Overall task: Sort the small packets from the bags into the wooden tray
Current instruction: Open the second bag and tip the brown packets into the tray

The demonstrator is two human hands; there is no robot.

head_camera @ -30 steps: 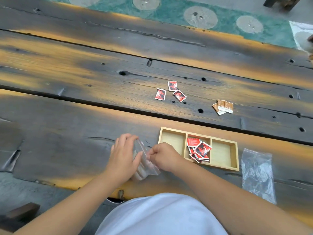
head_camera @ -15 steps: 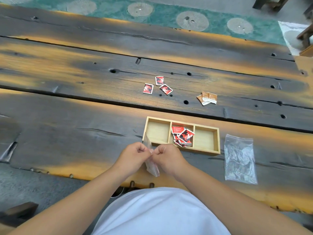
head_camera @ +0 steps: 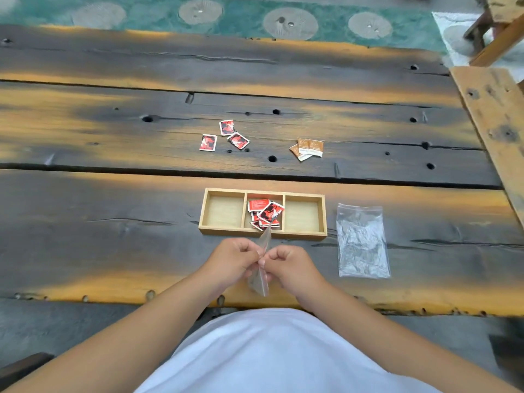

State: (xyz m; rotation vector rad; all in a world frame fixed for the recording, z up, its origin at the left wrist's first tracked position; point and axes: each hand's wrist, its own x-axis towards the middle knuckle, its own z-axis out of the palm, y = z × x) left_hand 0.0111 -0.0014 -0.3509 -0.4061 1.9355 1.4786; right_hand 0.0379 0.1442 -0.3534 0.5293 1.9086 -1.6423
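Head view, looking down on a dark plank counter with worn orange edges; the near edge runs just below both hands. Left hand and right hand meet close together, fingers curled, each pinching one side of a small clear bag; the bag stands on edge between them, its top corner reaching toward the tray, its lower end hanging past the knuckles; contents of the bag cannot be told. Wooden tray sits just beyond the hands, long side parallel to the counter's near edge; three compartments; red packets heaped in the middle one, left and right ones bare. Second clear bag lies flat to the right of the tray, near but apart from it. Across a gap between planks, three loose red packets lie in a cluster; a few brown packets overlap further right, well apart from the red ones. Open counter to the left of the tray and hands; a pale wooden board bounds the right side; green patterned floor beyond the far edge.
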